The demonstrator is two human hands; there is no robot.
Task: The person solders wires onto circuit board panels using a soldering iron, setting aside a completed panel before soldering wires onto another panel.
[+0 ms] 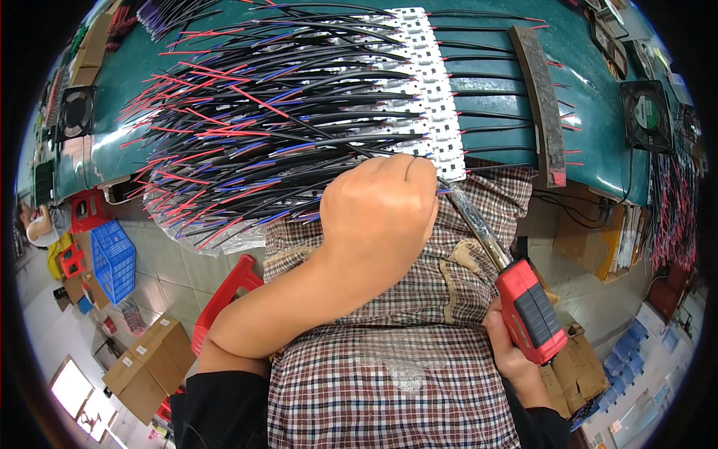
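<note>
My left hand (pixel 381 206) is closed in a pinch at the near end of a white circuit-board panel (pixel 440 97). A black wire runs into its fingers, which hide most of the grip. Small blue and red wire ends show beside the fingertips. My right hand (pixel 512 359) is wrapped round the red and black handle of a soldering iron (pixel 529 310). The iron's metal shaft slants up and left, its tip close to the panel's near edge and my left fingers. Many black wires (pixel 299 120) with red and blue ends fan out left of the panel.
A dark bar (pixel 540 105) lies across the black leads right of the panel. Small fans (pixel 647 116) stand at both sides of the green table (pixel 591 157). A blue crate (pixel 114 260), cardboard boxes (pixel 153 363) and a red stool (pixel 224 295) are on the floor at left.
</note>
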